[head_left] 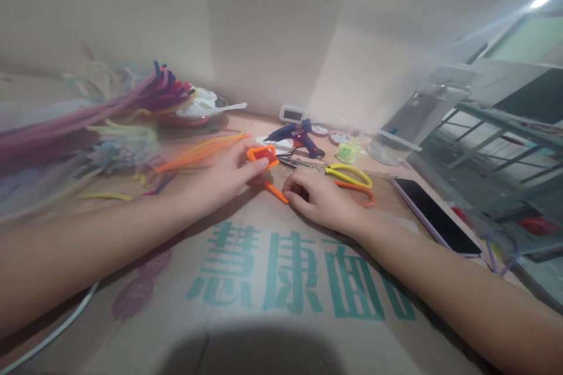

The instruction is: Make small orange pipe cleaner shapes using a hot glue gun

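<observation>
Left hand (241,171), centre frame, thumb and fingers closed on an orange loop (251,156), red inside; loop already shaped. Right hand (323,202) curled beside a straight orange strip (276,192), grip unclear; strip left unbent. Glue gun (303,136) beyond, upper centre, unheld.

The left hand (237,169) hides part of the orange piece (263,156); whether the right hand (321,196) touches its loose end is unclear. That hand covers part of the scissors (331,169). The pipe cleaners (88,112) blur, cut by the left edge, like the white cable (65,327). The clock's (292,113) reading is too small.
</observation>
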Demonstrator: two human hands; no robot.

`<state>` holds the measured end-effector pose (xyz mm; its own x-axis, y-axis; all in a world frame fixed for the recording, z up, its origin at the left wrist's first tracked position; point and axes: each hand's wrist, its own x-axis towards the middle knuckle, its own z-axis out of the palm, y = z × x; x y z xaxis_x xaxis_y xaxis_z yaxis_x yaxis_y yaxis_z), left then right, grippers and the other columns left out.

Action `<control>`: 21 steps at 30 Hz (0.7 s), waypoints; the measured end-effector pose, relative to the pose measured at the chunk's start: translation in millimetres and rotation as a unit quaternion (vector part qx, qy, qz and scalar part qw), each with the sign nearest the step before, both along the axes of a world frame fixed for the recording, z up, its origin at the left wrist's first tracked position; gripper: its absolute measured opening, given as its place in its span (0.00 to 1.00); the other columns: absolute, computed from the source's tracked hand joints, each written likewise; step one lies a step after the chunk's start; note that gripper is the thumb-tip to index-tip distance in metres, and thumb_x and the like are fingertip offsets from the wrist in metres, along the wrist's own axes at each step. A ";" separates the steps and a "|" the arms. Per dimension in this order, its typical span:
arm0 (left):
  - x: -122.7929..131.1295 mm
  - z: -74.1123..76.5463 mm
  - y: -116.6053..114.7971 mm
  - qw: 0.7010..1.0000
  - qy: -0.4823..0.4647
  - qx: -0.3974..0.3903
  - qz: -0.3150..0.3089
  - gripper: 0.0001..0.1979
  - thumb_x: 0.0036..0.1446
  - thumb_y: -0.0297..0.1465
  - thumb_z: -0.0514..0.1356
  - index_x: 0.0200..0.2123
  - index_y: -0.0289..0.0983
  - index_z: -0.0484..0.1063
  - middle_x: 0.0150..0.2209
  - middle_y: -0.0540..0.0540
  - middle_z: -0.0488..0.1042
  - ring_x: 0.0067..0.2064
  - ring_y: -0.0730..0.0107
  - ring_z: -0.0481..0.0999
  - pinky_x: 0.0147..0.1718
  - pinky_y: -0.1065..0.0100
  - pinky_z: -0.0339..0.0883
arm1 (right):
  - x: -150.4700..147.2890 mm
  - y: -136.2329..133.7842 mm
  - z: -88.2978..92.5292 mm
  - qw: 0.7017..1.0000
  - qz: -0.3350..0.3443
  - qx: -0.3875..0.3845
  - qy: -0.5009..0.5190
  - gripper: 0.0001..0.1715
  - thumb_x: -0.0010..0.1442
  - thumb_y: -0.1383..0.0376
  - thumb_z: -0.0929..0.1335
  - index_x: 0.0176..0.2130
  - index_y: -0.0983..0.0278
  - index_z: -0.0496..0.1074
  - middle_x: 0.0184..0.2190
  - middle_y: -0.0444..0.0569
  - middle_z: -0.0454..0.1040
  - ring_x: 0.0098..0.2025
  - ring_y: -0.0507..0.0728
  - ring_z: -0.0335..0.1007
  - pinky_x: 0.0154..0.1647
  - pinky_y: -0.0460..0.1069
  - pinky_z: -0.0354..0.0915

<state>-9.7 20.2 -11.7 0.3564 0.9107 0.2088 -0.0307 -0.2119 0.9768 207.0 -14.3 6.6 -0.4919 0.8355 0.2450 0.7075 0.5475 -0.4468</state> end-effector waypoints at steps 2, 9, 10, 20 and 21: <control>0.3 -1.2 2.2 1.000 0.000 0.011 -0.001 0.19 0.57 0.43 0.65 0.47 0.38 0.72 0.38 0.46 0.74 0.40 0.63 0.76 0.41 0.61 0.72 | 2.5 3.5 -2.4 1.000 0.005 -0.004 0.008 0.04 0.63 0.69 0.67 0.35 0.64 0.73 0.33 0.47 0.74 0.34 0.53 0.68 0.37 0.49 0.62; -0.3 -1.8 2.6 0.999 0.014 0.039 -0.011 0.16 0.58 0.42 0.65 0.44 0.39 0.71 0.38 0.47 0.74 0.39 0.64 0.76 0.42 0.61 0.71 | 15.3 12.9 11.7 0.991 0.005 -0.128 0.041 0.07 0.65 0.63 0.67 0.39 0.63 0.74 0.37 0.45 0.78 0.39 0.54 0.72 0.41 0.48 0.66; -0.3 -1.7 1.6 0.999 0.016 0.037 -0.009 0.16 0.59 0.43 0.65 0.43 0.38 0.71 0.37 0.47 0.74 0.38 0.64 0.76 0.42 0.61 0.71 | 17.3 13.1 14.9 0.989 0.008 -0.144 0.029 0.08 0.65 0.62 0.67 0.40 0.63 0.74 0.37 0.46 0.78 0.39 0.54 0.73 0.40 0.48 0.67; 6.7 -9.9 2.9 1.000 0.008 0.022 0.003 0.18 0.60 0.42 0.64 0.48 0.38 0.71 0.39 0.46 0.75 0.40 0.64 0.76 0.42 0.63 0.69 | 27.1 10.5 27.8 0.984 0.039 -0.169 -0.024 0.12 0.64 0.58 0.67 0.42 0.62 0.76 0.44 0.49 0.79 0.45 0.57 0.75 0.47 0.51 0.69; 7.7 -10.9 3.1 1.000 0.001 0.022 0.003 0.18 0.60 0.42 0.64 0.49 0.38 0.71 0.40 0.46 0.75 0.40 0.65 0.76 0.42 0.63 0.68 | 28.4 10.1 30.6 0.982 0.028 -0.183 -0.021 0.13 0.64 0.57 0.68 0.43 0.62 0.76 0.44 0.49 0.79 0.45 0.57 0.75 0.47 0.52 0.70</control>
<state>-2.0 23.3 -22.7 0.3518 0.9027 0.2476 -0.0278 -0.2543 0.9667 235.4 -4.2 37.2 -0.5419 0.8358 -0.0884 0.7029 0.3931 -0.5927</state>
